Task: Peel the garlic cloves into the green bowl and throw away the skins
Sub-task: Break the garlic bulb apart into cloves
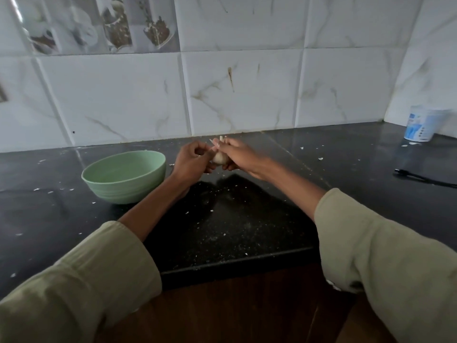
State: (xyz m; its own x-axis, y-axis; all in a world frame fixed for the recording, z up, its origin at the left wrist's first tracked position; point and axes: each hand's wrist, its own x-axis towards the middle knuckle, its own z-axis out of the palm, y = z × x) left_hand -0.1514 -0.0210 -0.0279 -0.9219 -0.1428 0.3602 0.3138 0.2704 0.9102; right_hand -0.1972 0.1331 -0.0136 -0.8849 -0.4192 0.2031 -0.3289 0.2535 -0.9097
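Note:
A pale garlic bulb [219, 157] is held above the black counter [247, 219], between both my hands. My right hand [238, 154] grips it from the right, fingers curled round it. My left hand [193, 158] pinches a strip of papery skin at the bulb's top left. The green bowl [123, 177] stands on the counter just left of my left hand; its inside looks empty. Much of the bulb is hidden by my fingers.
Small white skin flakes [212, 210] lie scattered over the counter. A white and blue tub [420, 127] stands in the far right corner. A black cable [425, 178] lies at the right. The tiled wall [247, 95] rises behind, and the counter's front edge [235, 263] is near me.

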